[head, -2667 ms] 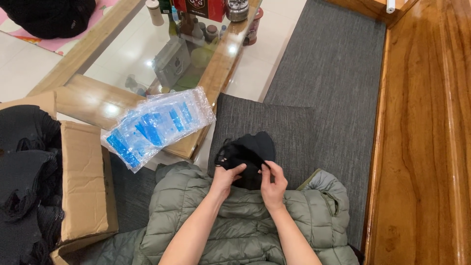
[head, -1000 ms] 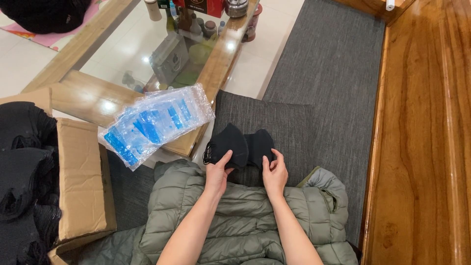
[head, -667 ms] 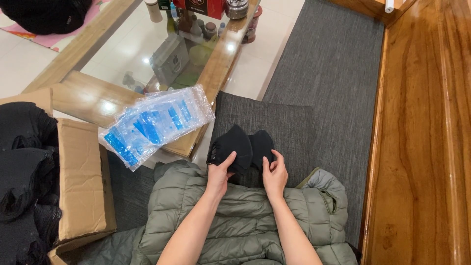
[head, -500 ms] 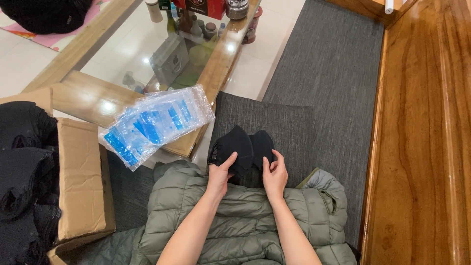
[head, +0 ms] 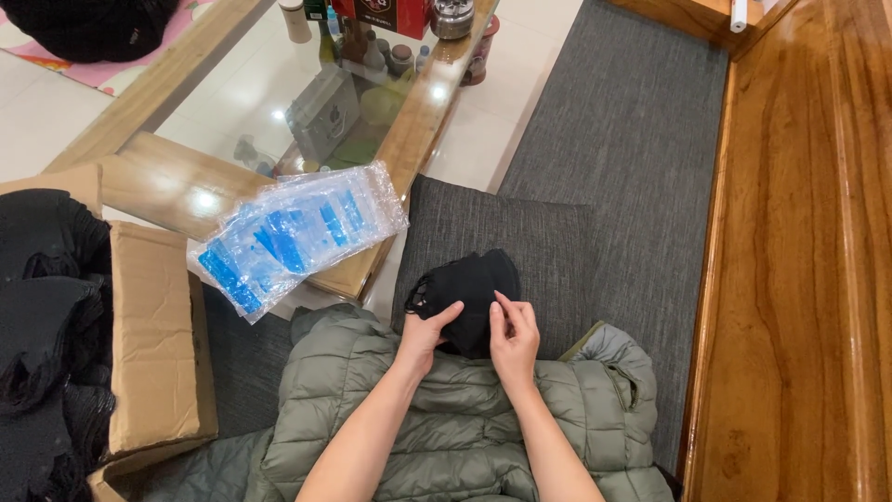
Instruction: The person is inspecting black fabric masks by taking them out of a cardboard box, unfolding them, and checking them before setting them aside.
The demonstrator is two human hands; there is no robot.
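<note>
Both hands hold one black fabric piece [head: 469, 290] over the lap. Left hand [head: 423, 333] grip clamped on its left edge; right hand [head: 514, 336] fingers pinch its lower right edge. The piece extends forward from both grips, above the green padded jacket [head: 446, 428]; clear plastic bags [head: 297, 232] lie left on the tabletop [head: 158, 181].

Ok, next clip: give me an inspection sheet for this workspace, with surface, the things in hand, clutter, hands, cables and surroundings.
Surface: green puffer jacket over the lap, grey cushion beyond it.
Things in hand: black cloth, folded, resting on the cushion edge.
Clutter: clear bags with blue strips stacked on the glass table; cardboard box of black fabric at left.
Hands: left hand grips the cloth's left side; right hand pinches its lower right edge with the fingers.
Cables: nothing seen.
Surroundings: wooden bench at right, grey rug, bottles under the table.
</note>
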